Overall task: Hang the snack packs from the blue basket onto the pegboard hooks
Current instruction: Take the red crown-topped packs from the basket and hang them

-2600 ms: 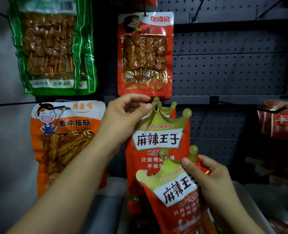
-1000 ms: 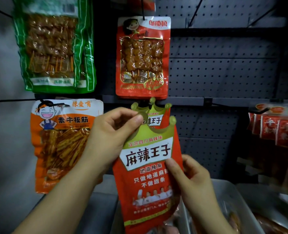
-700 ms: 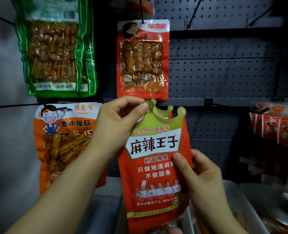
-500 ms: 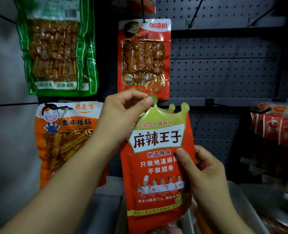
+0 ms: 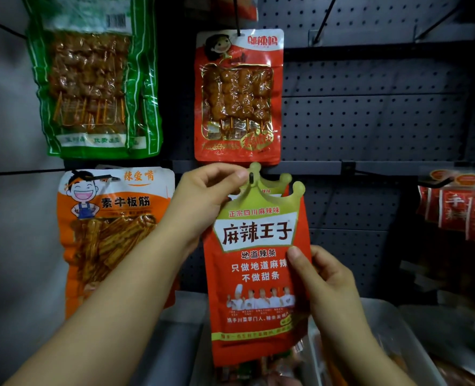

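You are threading the crown pack (image 5: pixel 258 263) onto the centre-frame hook (image 5: pixel 250 178): left hand (image 5: pixel 202 201) pinching its top, right hand (image 5: pixel 325 277) gripping its edge; next, likely push it back and release.

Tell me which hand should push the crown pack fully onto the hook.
Left, probably. The left hand pinches the crown pack at its top beside the hook; the right hand holds its lower right edge, farther away.

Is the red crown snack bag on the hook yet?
On. The hook tip pokes through the hole in the crown bag. The left hand and right hand hold it.
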